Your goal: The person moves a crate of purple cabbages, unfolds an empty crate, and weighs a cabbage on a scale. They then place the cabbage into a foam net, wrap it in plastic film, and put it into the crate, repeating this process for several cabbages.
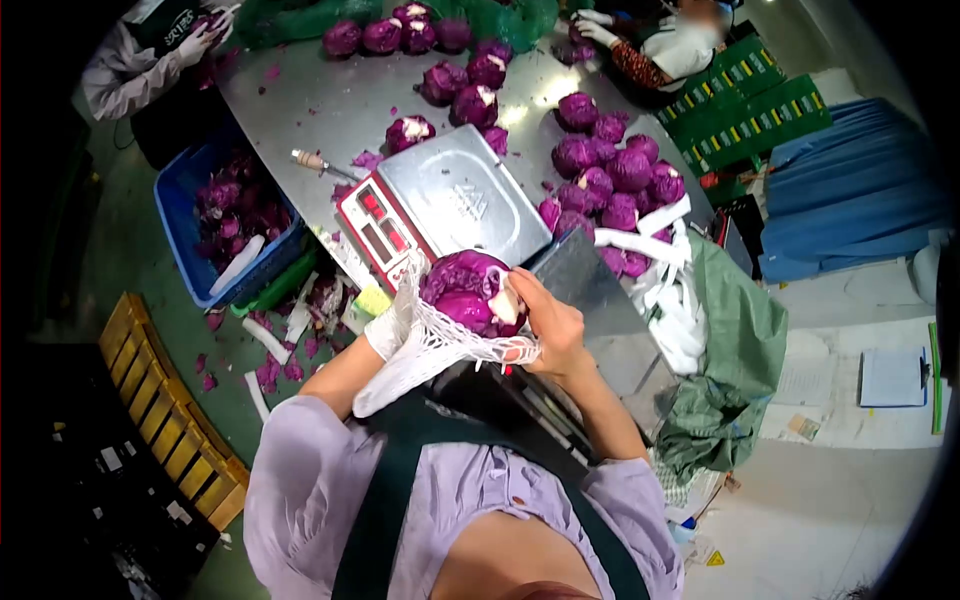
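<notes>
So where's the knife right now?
In the head view, the knife lies on the steel table, just left of the scale, near a loose cabbage.

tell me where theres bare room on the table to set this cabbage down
Bare: the scale pan and the steel table between knife and far cabbages. Crowded: the cabbage pile right of the scale. Your right hand holds the cabbage.
</notes>
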`<state>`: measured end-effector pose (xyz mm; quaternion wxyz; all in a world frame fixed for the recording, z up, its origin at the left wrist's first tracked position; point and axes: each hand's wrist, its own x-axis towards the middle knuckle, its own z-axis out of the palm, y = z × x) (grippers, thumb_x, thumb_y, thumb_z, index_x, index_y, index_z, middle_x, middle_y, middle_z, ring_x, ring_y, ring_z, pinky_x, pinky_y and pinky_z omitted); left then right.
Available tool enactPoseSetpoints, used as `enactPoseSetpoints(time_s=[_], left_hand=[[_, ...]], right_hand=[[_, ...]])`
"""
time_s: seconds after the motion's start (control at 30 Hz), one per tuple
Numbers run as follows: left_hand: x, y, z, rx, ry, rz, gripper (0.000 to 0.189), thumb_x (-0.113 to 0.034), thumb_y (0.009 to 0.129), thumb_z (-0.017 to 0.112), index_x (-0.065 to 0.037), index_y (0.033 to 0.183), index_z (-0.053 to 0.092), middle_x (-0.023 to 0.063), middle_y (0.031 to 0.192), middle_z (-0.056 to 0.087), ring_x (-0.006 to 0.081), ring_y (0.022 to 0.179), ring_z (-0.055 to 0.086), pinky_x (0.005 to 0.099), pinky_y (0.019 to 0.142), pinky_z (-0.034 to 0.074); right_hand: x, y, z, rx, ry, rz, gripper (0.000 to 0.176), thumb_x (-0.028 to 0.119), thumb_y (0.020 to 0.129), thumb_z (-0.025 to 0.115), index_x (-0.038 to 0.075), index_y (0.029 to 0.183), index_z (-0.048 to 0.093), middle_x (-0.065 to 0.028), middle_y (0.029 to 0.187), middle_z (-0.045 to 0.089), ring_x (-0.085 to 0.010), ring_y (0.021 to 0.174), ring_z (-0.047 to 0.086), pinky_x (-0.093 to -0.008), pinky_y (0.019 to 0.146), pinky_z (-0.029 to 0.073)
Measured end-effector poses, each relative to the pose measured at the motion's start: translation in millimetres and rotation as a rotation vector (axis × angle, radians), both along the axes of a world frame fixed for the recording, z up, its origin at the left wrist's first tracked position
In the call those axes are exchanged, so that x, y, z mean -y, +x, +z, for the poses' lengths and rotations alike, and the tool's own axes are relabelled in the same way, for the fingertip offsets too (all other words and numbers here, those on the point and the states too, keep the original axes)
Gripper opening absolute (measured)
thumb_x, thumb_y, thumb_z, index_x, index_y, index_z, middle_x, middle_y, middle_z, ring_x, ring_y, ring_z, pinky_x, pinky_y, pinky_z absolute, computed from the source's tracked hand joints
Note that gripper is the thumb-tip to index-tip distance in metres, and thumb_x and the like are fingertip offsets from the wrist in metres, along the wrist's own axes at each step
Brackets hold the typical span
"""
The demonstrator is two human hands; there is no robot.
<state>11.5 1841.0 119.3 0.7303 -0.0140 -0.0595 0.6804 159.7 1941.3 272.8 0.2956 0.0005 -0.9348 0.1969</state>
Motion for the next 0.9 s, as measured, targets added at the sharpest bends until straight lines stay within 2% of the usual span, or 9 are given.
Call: enactPoseSetpoints(time_s=[0.1,0.23,0.33,0.5,0.63,0.77,0.8,0.87,0.9], left_hand=[[17,17,-10,-0.311,-0.336,0.054,0.092,-0.077,0.073,0.03,-0.004,0.128,0.041,0.019,0.123,0.048,0.0325,0.11,0.05,0.0453,0.095,0.041],[23,24,-17,-0.298,-0.146,0.011,0.094,-0.078,0.073,0.028,-0.004,0.13,0.039,0.0196,0.125,0.046,0.0339,0.112,0.049,0.0463,0.095,0.04],[24,34,-26,-0.202,0.129,-0.092,0.095,-0.079,0.073,0.027,-0.004,0.131,0.036,0.0203,0.127,0.044,0.0347,0.114,0.047,0.0466,0.096,0.039],[21,73,-9,-0.184,0.285,-0.223,0.073,-0.06,0.086,0.024,-0.006,0.134,0.033,0.0129,0.133,0.04,0.0257,0.121,0.039,0.0391,0.103,0.03],[28,83,-5,-0.543,0.042,-0.141,0.041,-0.016,0.094,0.035,0.0,0.132,0.033,0.0127,0.131,0.042,0.0254,0.117,0.044,0.0378,0.103,0.033],[8,93,25,-0.169,0.004,-0.109,0.04,-0.025,0.092,0.036,0.002,0.121,0.045,0.0166,0.118,0.052,0.026,0.107,0.052,0.0392,0.094,0.043],[-8,92,33,-0.189,-0.017,-0.09,0.042,-0.026,0.089,0.037,0.003,0.117,0.048,0.0167,0.113,0.055,0.0261,0.103,0.054,0.039,0.091,0.045],[-39,91,48,-0.231,-0.06,-0.053,0.045,-0.028,0.083,0.037,0.005,0.109,0.053,0.0169,0.101,0.061,0.0263,0.095,0.058,0.0384,0.086,0.048],[-60,95,61,-0.316,-0.099,-0.044,0.043,-0.024,0.08,0.038,0.006,0.107,0.054,0.0171,0.101,0.061,0.0257,0.094,0.058,0.0359,0.086,0.047]], right_hand=[[27,32,13,0.035,0.192,0.055,0.039,0.012,0.07,0.066,-0.006,0.104,0.056,-0.0217,0.103,0.057,-0.027,0.068,0.058,-0.0301,0.057,0.048],[62,68,23,0.325,-0.419,0.002,0.031,-0.008,0.066,0.051,0.002,0.095,0.057,-0.0164,0.087,0.06,-0.0298,0.074,0.062,-0.0306,0.061,0.049],[39,62,50,0.982,-0.764,0.374,0.012,0.009,0.085,0.05,0.004,0.094,0.056,-0.011,0.065,0.057,-0.0234,0.057,0.061,-0.0318,0.052,0.046],[19,52,62,0.532,-1.151,-0.138,0.029,0.032,0.09,0.049,0.005,0.085,0.059,-0.0017,0.056,0.056,-0.0041,0.038,0.048,-0.0188,0.03,0.034],[-7,79,-27,0.367,-1.645,-0.235,0.02,0.018,0.089,0.053,0.001,0.084,0.061,-0.0019,0.073,0.062,-0.0052,0.057,0.056,-0.0188,0.05,0.046],[3,102,-72,0.138,-1.495,-0.529,0.032,0.03,0.089,0.055,0.001,0.079,0.063,-0.0016,0.062,0.057,-0.0051,0.058,0.049,-0.0236,0.051,0.04],[-5,109,-77,0.17,-0.777,-0.651,0.033,0.033,0.088,0.055,0.001,0.088,0.063,-0.0029,0.063,0.059,-0.0079,0.056,0.051,-0.0229,0.052,0.041],[-14,128,-60,0.129,-0.786,-0.763,0.039,0.037,0.088,0.053,0.001,0.102,0.058,-0.0062,0.08,0.063,-0.0114,0.065,0.057,-0.0242,0.058,0.045],[-22,139,-51,0.026,-1.362,-0.662,0.049,0.043,0.089,0.048,0.003,0.117,0.048,-0.0088,0.103,0.06,-0.0135,0.082,0.06,-0.0277,0.065,0.05]])
